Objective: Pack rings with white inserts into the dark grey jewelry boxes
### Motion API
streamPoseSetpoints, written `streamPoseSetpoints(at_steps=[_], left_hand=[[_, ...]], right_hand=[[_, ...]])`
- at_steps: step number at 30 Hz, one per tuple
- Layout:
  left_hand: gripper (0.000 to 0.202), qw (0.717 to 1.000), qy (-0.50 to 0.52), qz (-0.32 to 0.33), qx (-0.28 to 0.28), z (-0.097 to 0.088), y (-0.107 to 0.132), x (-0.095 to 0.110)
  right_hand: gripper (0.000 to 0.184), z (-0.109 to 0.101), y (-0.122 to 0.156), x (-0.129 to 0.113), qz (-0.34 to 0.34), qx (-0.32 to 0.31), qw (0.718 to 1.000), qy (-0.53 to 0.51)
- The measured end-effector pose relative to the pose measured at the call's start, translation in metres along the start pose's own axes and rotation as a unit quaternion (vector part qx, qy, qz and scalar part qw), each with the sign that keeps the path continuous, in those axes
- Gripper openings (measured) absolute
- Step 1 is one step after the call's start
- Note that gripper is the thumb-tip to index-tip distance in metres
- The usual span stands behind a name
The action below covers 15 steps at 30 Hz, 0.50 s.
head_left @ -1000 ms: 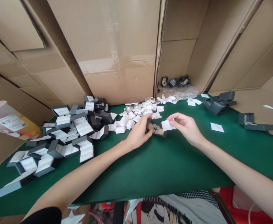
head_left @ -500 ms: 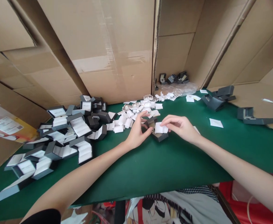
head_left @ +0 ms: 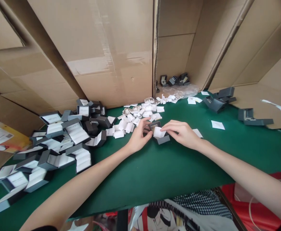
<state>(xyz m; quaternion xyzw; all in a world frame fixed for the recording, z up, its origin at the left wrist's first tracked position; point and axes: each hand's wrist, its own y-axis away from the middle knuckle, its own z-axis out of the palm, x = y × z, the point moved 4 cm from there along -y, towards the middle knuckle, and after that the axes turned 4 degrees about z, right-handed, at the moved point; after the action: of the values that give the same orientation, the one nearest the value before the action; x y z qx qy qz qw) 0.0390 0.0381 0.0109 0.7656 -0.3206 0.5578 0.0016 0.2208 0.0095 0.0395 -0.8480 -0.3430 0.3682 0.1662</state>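
Observation:
A small dark grey hinged box [head_left: 163, 140] stands with its lid up on the green tabletop, between my hands. The thumb and curled fingers of my left hand [head_left: 139, 134] grip its left side. My right hand [head_left: 183, 133] pinches a white paper slip [head_left: 158, 132] by its right edge. The slip is tilted over the box's opening and hides most of the inside. Just past my left fingers lies a spread of small white folded pieces [head_left: 131, 120].
Many open dark boxes with white linings [head_left: 75, 131] are heaped at the left. More dark boxes [head_left: 215, 103] lie at the right, near a loose white slip [head_left: 217, 124]. Tall cardboard cartons [head_left: 116, 51] wall the back. Clear plastic film [head_left: 186, 91] lies by the carton opening.
My left hand has closed in on the box's side. The white slip in my right hand has come lower and tilted over the box. The whole view has shifted slightly.

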Motion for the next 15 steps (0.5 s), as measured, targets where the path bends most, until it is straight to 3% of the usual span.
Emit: streamPoseSetpoints(at_steps=[7, 15], left_hand=[[0.044, 1.000, 0.023, 0.010, 0.011, -0.003, 0.001, 0.004], [0.037, 0.998, 0.017, 0.020, 0.054, -0.008, 0.000, 0.006]], right_hand=[[0.020, 0.001, 0.000, -0.004, -0.028, 0.038, 0.999, -0.007], [0.025, 0.012, 0.000, -0.002, -0.053, -0.033, 0.996, 0.060]])
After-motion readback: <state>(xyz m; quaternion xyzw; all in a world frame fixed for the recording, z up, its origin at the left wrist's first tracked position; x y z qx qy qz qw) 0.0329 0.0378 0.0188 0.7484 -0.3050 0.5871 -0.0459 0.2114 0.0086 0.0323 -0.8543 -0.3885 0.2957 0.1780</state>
